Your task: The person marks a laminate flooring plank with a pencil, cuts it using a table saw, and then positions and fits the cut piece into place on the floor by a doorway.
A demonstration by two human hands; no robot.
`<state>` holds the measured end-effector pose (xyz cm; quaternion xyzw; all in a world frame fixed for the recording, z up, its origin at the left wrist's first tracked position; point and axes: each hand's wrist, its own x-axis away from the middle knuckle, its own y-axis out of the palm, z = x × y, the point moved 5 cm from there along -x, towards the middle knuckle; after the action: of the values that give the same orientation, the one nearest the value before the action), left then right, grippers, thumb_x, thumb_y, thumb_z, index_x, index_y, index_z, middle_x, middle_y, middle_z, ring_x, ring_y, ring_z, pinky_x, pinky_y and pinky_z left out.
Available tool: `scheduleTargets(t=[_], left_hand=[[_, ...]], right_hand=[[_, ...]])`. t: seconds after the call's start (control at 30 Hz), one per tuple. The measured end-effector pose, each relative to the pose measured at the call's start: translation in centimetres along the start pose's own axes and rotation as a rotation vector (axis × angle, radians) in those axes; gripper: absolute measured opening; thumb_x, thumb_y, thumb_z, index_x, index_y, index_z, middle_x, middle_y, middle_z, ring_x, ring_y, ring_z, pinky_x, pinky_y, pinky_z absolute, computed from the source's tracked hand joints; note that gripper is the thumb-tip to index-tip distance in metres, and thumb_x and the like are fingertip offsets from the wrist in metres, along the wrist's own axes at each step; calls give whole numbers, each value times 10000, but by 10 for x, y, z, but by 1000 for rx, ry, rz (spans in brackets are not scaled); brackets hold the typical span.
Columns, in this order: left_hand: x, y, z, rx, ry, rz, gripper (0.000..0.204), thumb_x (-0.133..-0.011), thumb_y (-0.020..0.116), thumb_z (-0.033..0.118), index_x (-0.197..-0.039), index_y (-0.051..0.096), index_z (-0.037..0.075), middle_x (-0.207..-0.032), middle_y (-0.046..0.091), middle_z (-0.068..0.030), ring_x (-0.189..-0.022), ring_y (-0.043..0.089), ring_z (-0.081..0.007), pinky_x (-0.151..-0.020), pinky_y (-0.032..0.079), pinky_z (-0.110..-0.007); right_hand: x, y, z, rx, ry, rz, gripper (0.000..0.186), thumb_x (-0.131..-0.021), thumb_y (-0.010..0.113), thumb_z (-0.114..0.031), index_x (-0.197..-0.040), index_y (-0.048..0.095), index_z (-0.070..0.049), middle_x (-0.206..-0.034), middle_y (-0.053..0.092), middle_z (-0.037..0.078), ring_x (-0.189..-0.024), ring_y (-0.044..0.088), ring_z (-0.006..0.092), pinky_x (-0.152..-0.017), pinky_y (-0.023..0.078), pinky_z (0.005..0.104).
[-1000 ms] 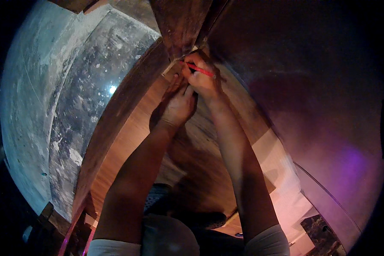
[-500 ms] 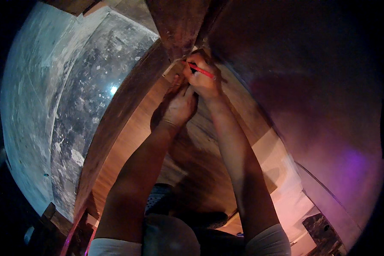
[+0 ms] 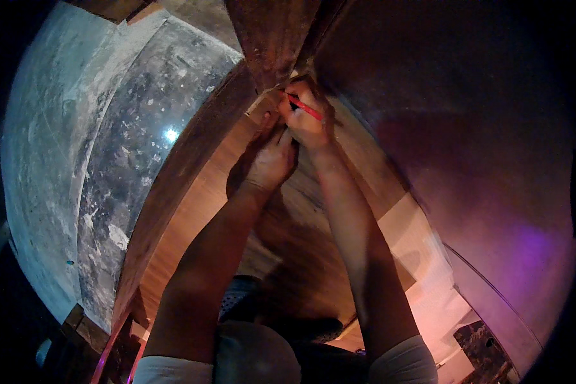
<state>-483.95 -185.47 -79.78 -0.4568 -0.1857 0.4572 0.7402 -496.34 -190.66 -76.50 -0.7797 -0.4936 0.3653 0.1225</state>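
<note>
My right hand is closed around a slim red pencil or pen. Its tip points left and away from me, at the far end of a wood-grained board. Just under the tip, a short piece with a pale edge lies across the board's narrow far end. My left hand lies on the board close beside the right one, fingers stretched forward toward that piece. Shadow covers part of the fingertips. Whether the tip touches the surface cannot be made out.
A dark wooden side runs along the board's left. Beyond it is a paint-spotted grey surface with a bright glint. A dark upright panel stands at the far end. To the right spreads a smooth purple-lit surface. My knee shows below.
The view has shifted very slightly. My right hand and the red pencil or pen have moved a touch to the right; my left hand stays in place.
</note>
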Motion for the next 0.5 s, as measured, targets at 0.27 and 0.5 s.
scheduleTargets(t=[0.27,0.5], left_hand=[[-3,-10,4,-35,19,3,444,-897,593,214,-1296,581,20,-1427,535,-199,-1400,446,-317,-1233,254,-426],[-5,-15,9,-119,77,74,419,-899,598,222,-1267,598,23,-1436,535,-189,-1401,450,-305,-1230,262,-422]], right_hand=[[3,3,1,79,55,-62,216,-847,747,-224,-995,629,-119,-914,704,123,-848,694,344,-727,556,424],[1,3,1,12,18,13,186,-811,746,-186,-913,600,-133,-906,682,99,-874,660,359,-724,547,467]])
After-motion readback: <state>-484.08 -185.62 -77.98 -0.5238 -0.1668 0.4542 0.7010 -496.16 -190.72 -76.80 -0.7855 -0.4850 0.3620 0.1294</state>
